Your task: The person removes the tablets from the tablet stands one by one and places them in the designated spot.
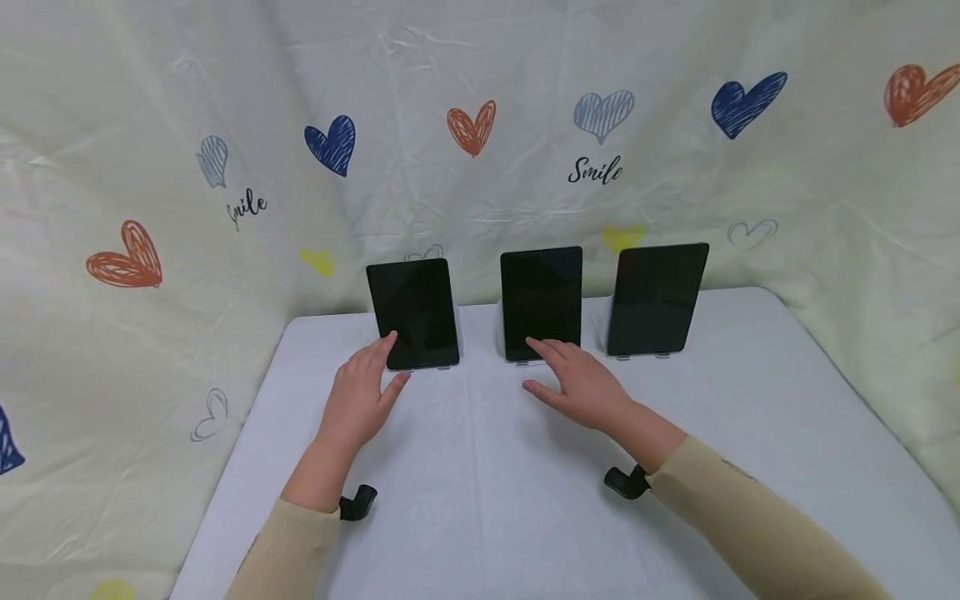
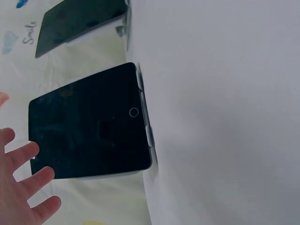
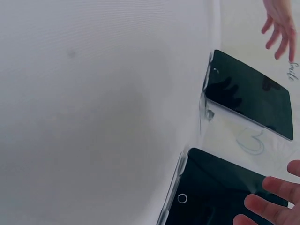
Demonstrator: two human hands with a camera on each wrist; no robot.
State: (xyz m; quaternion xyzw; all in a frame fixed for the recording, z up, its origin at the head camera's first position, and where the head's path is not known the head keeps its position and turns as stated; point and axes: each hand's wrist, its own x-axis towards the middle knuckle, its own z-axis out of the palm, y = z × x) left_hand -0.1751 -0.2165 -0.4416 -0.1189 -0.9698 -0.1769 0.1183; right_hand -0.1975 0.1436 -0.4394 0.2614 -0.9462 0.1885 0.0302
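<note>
Along the back edge of the white table (image 1: 480, 500), the left tablet (image 1: 420, 300) stands near the back left corner. The middle tablet (image 1: 542, 296) is around the middle of that edge, and the right tablet (image 1: 658, 296) is on the side of the back right corner. All three lean back, and their screens are black.

The person's left hand (image 1: 362, 392) is up in front of the left tablet, by its lower left corner, with the fingers spread apart. The right hand (image 1: 581, 383) is in front of the bottom part of the middle tablet, and its fingers are spread apart too. I can't tell if any fingertip touches a screen. The right tablet has no hand in front of it.

The left tablet has a round button (image 2: 134, 112) near its bottom edge, and its bottom sits in a clear stand (image 2: 149, 136).

The person wears a tan left sleeve (image 1: 288, 542) and a tan right sleeve (image 1: 757, 517). Behind the table hangs a pale cloth (image 1: 525, 50) with a blue heart (image 1: 331, 146), a red heart (image 1: 472, 132) and the word "Smile" (image 1: 595, 170).
</note>
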